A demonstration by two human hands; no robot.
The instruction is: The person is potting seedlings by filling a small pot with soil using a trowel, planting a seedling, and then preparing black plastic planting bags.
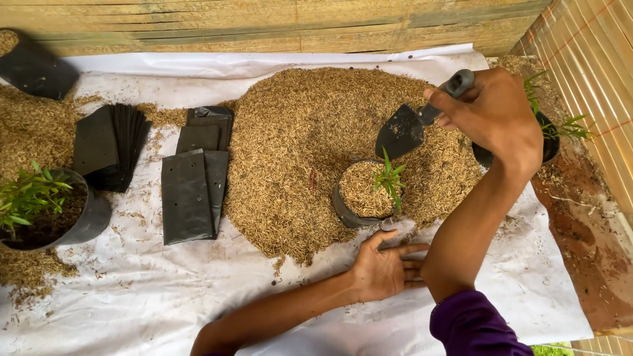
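Filling: grow bag (359,194) below right hand (498,112), husk apparently near rim, seedling (390,179) in.
Right hand: gripping trowel (412,122).
Left hand (386,267): flat, empty, beside bag.
Remaining: flat bags (194,191) unfilled.

A white sheet (132,310) covered the ground; flat black planting bags lay in stacks at its left (109,142) and centre-left (196,184); a filled black bag with a leafy green seedling (49,211) stood at the far left; bamboo slats (264,23) ran behind; another potted seedling (552,132) sat at right.
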